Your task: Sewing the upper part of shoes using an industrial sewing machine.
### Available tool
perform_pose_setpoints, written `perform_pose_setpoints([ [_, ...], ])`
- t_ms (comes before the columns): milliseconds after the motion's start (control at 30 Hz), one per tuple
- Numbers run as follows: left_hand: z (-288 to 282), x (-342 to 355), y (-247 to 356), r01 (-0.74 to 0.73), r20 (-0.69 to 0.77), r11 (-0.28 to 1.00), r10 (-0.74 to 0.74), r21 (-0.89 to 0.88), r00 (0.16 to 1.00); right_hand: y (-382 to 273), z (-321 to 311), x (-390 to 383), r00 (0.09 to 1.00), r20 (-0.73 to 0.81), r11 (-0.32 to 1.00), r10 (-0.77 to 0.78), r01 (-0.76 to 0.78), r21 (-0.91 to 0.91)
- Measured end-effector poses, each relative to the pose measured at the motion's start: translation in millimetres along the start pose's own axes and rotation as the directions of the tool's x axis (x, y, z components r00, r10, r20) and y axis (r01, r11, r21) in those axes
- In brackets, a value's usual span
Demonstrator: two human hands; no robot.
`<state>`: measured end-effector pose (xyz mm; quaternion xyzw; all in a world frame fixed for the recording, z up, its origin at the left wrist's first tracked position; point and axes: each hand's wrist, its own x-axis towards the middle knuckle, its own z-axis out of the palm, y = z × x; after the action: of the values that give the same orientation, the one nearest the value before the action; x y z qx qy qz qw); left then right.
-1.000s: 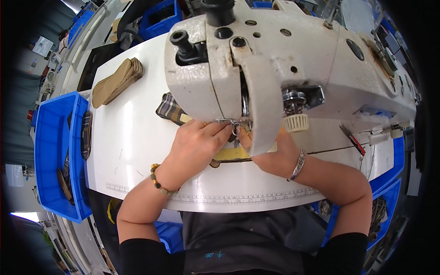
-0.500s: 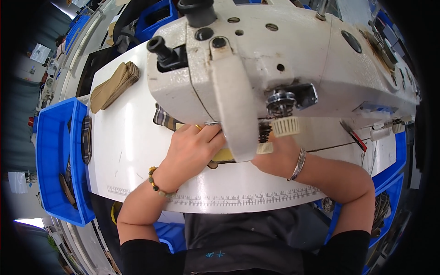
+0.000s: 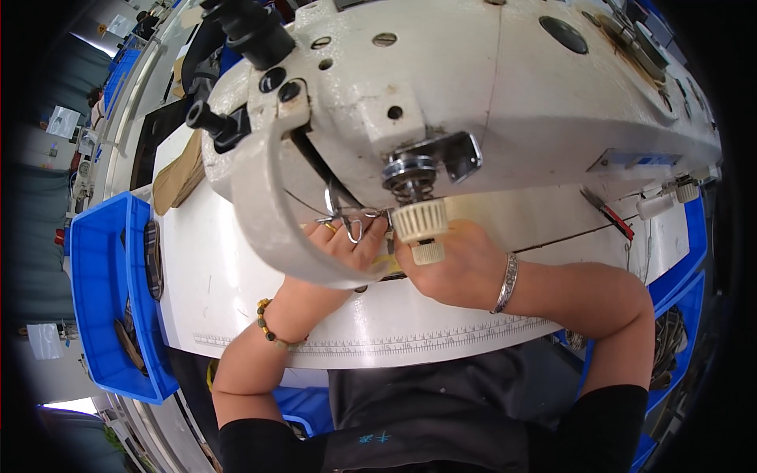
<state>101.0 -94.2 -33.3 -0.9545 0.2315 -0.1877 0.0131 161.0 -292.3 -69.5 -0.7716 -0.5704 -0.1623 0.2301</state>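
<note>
A white sewing machine (image 3: 355,102) stands over the white table (image 3: 236,299). Under its needle area lies a yellowish fabric piece (image 3: 385,265) with a dark edge, mostly covered by my hands and the machine's curved white guard (image 3: 264,217). My left hand (image 3: 347,243), partly behind that guard, presses bent fingers onto the piece beside the needle. Curled around the piece's right side is my right hand (image 3: 451,264), its thumb toward the needle and its other fingertips hidden behind the tension knob (image 3: 420,221).
At the left edge stands a blue bin (image 3: 102,292) with plaid pieces inside. A stack of tan pieces (image 3: 177,177) lies at the far left of the table. Red-handled snips (image 3: 615,217) rest at the right. A printed ruler strip (image 3: 394,344) runs along the near edge.
The whole view has shifted, so the machine appears further left and its guard now crosses my left hand. More of my right hand shows. The plaid part of the piece is now hidden.
</note>
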Motion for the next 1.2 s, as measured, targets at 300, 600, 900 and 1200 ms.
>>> perform_pose_setpoints([
  [300, 3.4, -2.9, -0.1, 0.060, 0.083, 0.996, -0.065, 0.063, 0.994, -0.8, -7.8, 2.3, 0.997, 0.073, 1.000, 0.006, -0.008, 0.030],
  [600, 9.8, -1.4, -3.0, 0.058, 0.001, 0.998, -0.058, 0.028, 0.998, -1.0, -7.6, 2.5, 0.997, 0.073, 1.000, -0.010, 0.009, 0.018],
  [900, -14.5, -28.5, -5.3, 0.023, -0.122, 0.998, -0.016, 0.059, 0.992, 1.5, -7.4, 8.0, 0.969, 0.234, 0.997, 0.073, -0.071, -0.015],
  [1200, -37.7, -37.4, 84.5, -0.221, -0.255, 0.957, 0.169, -0.190, 0.952, -28.7, -24.5, -21.0, 0.755, 0.585, 0.108, 0.297, -0.635, 0.765],
])
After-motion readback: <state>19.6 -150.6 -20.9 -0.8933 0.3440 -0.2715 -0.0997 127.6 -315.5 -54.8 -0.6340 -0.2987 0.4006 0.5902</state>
